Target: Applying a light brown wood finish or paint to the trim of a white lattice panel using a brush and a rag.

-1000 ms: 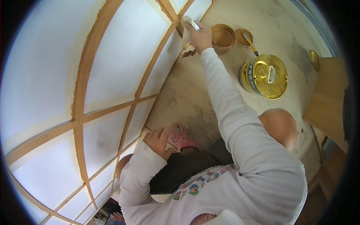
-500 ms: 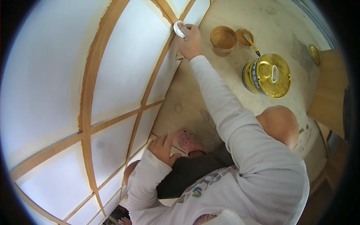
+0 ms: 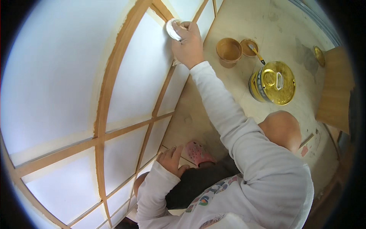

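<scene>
Large white-panelled lattice screen [image 3: 68, 76] fills the left of view; wooden bars [image 3: 103, 103] mostly stained tan-brown, with smears of stain bleeding onto the white along the long vertical bar. Judged from colour alone: staining of the visible bars largely done — edge clean-up apparently in hand near the top, extent of what remains not determinable from this view.

Floor [image 3: 236, 23] to the right carries a gold-lidded tin [image 3: 273, 82], a brown cup [image 3: 229, 51], and a smaller dish with a brush [image 3: 254, 50] resting in it — all well apart from both hands.

Right hand [image 3: 188, 46] extended to the upper bars, arm outstretched. Fingers [image 3: 183, 27] curled and pressed together, pinching a small white pad [image 3: 172, 29]. Pad sits at the fingertips, projecting left of them, touching the screen just beside the bar junction.

Left hand [image 3: 170, 159] low, near the bottom edge of the screen, just beside a pink clog [image 3: 197, 152]. Fingers spread, holding nothing — apparently braced on the frame; contact itself not clear.
</scene>
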The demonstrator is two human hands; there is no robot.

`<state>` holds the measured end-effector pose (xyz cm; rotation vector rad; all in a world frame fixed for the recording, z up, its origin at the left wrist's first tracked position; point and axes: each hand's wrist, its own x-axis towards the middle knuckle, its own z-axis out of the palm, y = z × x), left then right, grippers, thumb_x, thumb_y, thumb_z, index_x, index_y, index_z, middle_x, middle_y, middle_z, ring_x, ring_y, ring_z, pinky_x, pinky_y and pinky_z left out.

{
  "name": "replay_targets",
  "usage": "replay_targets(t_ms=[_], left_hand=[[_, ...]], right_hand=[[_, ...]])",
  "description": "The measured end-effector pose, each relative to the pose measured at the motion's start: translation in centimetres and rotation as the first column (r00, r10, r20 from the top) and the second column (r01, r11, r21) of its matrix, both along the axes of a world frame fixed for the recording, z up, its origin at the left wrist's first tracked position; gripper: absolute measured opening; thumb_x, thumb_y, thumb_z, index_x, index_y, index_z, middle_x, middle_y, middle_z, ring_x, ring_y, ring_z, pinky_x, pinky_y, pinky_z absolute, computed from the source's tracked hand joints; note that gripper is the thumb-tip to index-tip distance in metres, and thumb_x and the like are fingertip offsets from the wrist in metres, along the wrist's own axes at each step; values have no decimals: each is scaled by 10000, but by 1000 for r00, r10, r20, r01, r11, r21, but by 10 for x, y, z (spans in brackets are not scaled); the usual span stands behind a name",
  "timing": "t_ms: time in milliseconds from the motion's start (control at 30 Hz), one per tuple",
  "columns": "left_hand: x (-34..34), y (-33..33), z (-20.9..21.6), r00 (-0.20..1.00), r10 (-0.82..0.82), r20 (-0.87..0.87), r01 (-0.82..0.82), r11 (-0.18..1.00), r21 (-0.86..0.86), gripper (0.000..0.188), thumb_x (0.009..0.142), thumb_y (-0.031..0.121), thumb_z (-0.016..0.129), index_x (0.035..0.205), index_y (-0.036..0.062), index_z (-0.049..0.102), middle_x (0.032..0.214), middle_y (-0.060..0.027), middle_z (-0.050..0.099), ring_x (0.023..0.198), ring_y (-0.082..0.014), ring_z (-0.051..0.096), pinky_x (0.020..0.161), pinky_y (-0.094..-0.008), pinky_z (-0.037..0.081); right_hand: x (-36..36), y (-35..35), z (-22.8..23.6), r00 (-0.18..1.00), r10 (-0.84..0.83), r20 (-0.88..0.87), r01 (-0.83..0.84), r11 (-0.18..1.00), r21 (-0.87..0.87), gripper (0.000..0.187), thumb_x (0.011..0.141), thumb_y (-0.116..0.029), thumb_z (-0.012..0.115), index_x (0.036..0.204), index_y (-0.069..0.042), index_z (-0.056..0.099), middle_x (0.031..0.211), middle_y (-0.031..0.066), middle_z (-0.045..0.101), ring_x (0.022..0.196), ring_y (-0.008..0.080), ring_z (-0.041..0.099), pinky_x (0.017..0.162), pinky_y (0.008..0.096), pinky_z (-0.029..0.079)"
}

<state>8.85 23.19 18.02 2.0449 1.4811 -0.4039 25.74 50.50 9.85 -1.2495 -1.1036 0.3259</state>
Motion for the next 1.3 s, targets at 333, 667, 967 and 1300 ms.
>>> replay_targets(t_ms=[333, 667, 967, 1300], left_hand=[[11, 3, 0, 1000, -7, 28, 6, 1000, 19, 709, 695, 340, 742, 1271, 67, 433, 1186, -230, 540, 1088, -384, 524, 916, -465, 405], [15, 10, -5, 1000, -19, 2, 19, 1000, -12, 716, 706, 327, 730, 1297, 82, 408, 1199, -220, 533, 1070, -380, 535, 905, -472, 412], [20, 20, -2, 994, -100, 51, 96, 993, 76, 654, 718, 325, 708, 1260, 95, 424, 1165, -204, 551, 1046, -391, 539, 879, -462, 432], [33, 30, 6, 993, -117, -2, 117, 993, -27, 627, 768, 314, 670, 1287, 68, 418, 1103, -217, 577, 961, -403, 572, 848, -453, 453]], right_hand=[[9, 9, 70, 996, 75, -42, -71, 993, 99, 309, 712, -76, 628, 1015, -85, 684, 1012, 170, 539, 860, 318, 587, 745, 373, 494], [8, 7, 96, 983, -46, 180, 11, 981, 193, 298, 677, -49, 632, 971, -68, 674, 1013, 161, 539, 850, 313, 587, 728, 374, 506], [19, 16, 123, 952, -114, 282, 26, 955, 297, 357, 647, -12, 637, 996, -81, 668, 980, 151, 550, 865, 313, 580, 710, 375, 496], [15, 20, 175, 947, -128, 294, 14, 932, 362, 380, 661, -2, 614, 1028, -86, 668, 1019, 137, 557, 878, 299, 595, 712, 354, 510]])
